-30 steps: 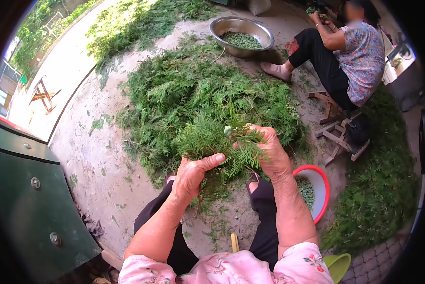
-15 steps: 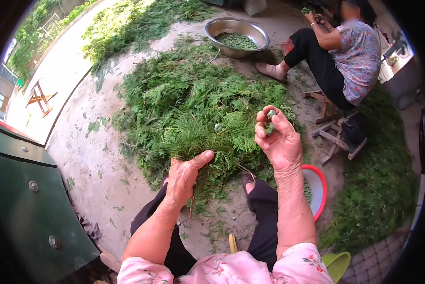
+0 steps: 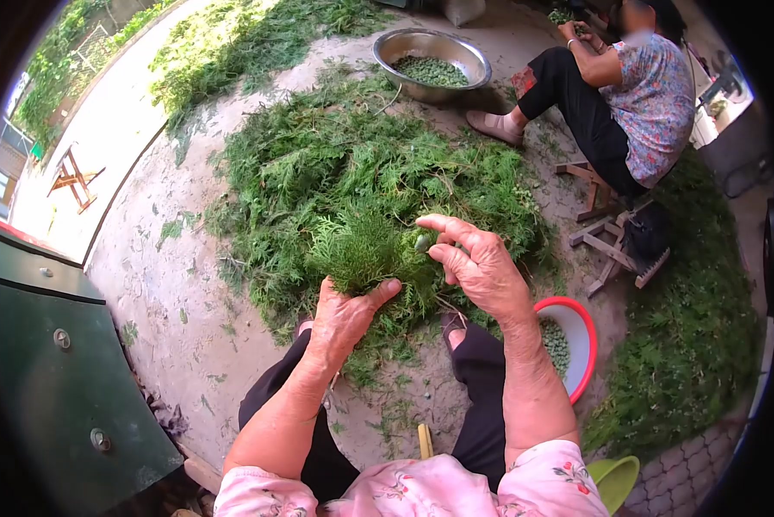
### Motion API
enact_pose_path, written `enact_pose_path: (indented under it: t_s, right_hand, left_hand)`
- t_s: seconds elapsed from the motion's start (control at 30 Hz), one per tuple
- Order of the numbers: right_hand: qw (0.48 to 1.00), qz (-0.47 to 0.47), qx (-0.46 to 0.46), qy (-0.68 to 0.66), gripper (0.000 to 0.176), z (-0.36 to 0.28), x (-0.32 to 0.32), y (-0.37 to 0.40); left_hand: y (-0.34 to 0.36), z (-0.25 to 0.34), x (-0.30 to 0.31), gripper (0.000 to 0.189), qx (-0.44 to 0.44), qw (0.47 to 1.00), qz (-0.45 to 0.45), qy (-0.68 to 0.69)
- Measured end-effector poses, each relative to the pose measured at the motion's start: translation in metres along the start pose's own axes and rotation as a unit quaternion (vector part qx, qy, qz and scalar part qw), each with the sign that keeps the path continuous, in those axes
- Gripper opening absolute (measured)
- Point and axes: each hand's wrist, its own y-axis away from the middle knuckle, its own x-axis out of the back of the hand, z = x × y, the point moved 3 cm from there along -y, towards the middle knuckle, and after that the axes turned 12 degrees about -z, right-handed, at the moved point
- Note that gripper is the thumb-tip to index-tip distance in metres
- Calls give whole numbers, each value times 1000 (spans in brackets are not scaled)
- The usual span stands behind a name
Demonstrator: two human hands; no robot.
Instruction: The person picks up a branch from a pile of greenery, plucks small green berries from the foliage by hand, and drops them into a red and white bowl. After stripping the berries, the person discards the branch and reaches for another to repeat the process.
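Leafy sprig, one, green: held in the left hand, its fingers closed around the stem end, above the near side of a heap of cut greenery. Right hand, one: now lowered and brought in beside the sprig, where half a second earlier it was raised well apart to the right with green cones in its fingers; thumb and forefinger now narrowly parted at a green cone, whether gripping it cannot be told. Metal basin, wide, beyond the heap: partly filled with green cones. Red-rimmed bowl, white inside, beside the right forearm: green cones within, partly hidden by the arm. Yellow-green container, lower right: cut off by the sleeve, contents not visible.
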Motion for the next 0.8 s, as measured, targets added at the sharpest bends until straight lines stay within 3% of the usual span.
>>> enact_pose_path:
  t_s: [0.07, 0.23, 0.3, 0.33, 0.4, 0.43, 0.47, 0.5, 0.53, 0.57, 0.67, 0.73, 0.8]
  right_hand:
    - [971, 17, 104, 214, 34, -3, -3, -1]
    - [978, 24, 73, 194, 24, 3, -8, -3]
    - [941, 140, 154, 268, 15, 3, -10, 0]
    - [941, 140, 154, 269, 15, 3, -8, -1]
    - [895, 262, 158, 324, 13, -2, 6, 1]
    - [932, 272, 121, 209, 9, 1, 18, 0]
    - [931, 274, 121, 211, 9, 2, 20, 1]
    - [971, 206, 94, -70, 12, 14, 21, -1]
    - [929, 120, 60, -346, 18, 24, 15, -4]
    - [897, 90, 56, -429, 22, 30, 9, -7]
    - [861, 118, 16, -495, 23, 40, -7, -9]
    - [866, 111, 22, -487, 23, 43, -12, -10]
    - [871, 105, 28, -480, 23, 45, -19, -11]
  left_hand:
    - [-1, 1, 1, 31, -45, 997, -28, -60]
    - [0, 4, 0, 32, -7, 998, -33, -45]
    - [0, 4, -1, 32, 3, 1000, -26, -16]
    - [0, 2, -1, 31, 8, 1000, -18, -19]
    - [1, -3, 1, 30, 11, 1000, -11, -21]
    - [2, -6, 3, 33, 16, 999, 8, 44]
    - [1, -9, 4, 35, 22, 994, 24, 108]
    - [-1, -15, 4, 45, 66, 976, 57, 199]
    - [-3, -14, 3, 45, 67, 976, 56, 199]
    - [-4, -15, 4, 49, 100, 967, 71, 224]
    - [-5, -18, 4, 51, 130, 959, 85, 238]
    - [-7, -12, 0, 47, 29, 970, 41, 239]
    - [-6, -9, -4, 44, 48, 964, 45, 256]
